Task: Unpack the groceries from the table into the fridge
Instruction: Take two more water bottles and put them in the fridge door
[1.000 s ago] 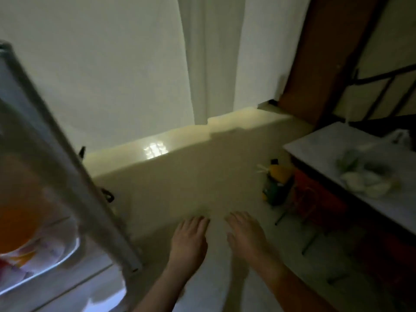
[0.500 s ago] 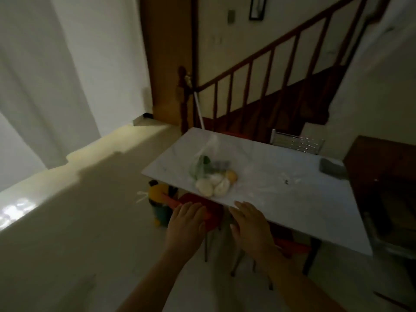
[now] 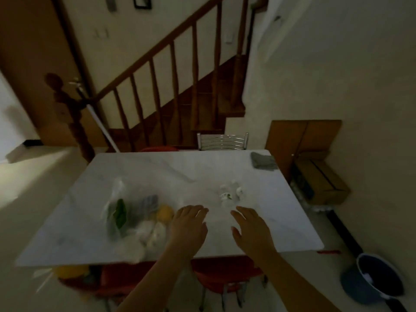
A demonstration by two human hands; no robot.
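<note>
Dim room, cream walls. Wooden staircase [image 3: 171,86] rises behind the white marble-topped table [image 3: 180,167]. Metal chair back [image 3: 222,141] at the table's far edge; cardboard box [image 3: 319,179] right of the table; pale floor [image 3: 33,181].

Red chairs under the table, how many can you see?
2. One red chair sits under the table's near edge, left; the other beside it, right. More may hide beneath the top.

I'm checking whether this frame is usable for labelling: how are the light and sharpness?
Head view: dim, yellowish light; motion blur smears the plastic bag of groceries and the small bottles, labels unreadable; both hands stay fairly distinct; wide-angle distortion bends the table edges and stair railing.
</note>
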